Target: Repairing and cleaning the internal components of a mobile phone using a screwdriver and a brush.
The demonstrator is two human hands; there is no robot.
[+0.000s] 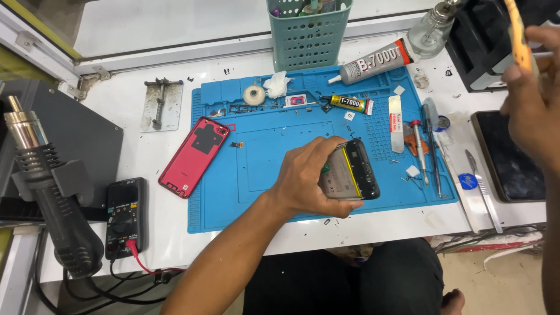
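The left hand (306, 181) holds the open phone (350, 170) mid-frame, its long side pointing up. The right hand (531, 87) grips an orange tool (518, 35) at upper right.

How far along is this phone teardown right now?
Done: the red back cover is off and lies on the blue mat. In hand: the left hand grips the opened phone, its insides exposed; the right hand is raised holding a thin orange tool. Left: the phone is not closed, the cover still apart, both glue tubes capped.
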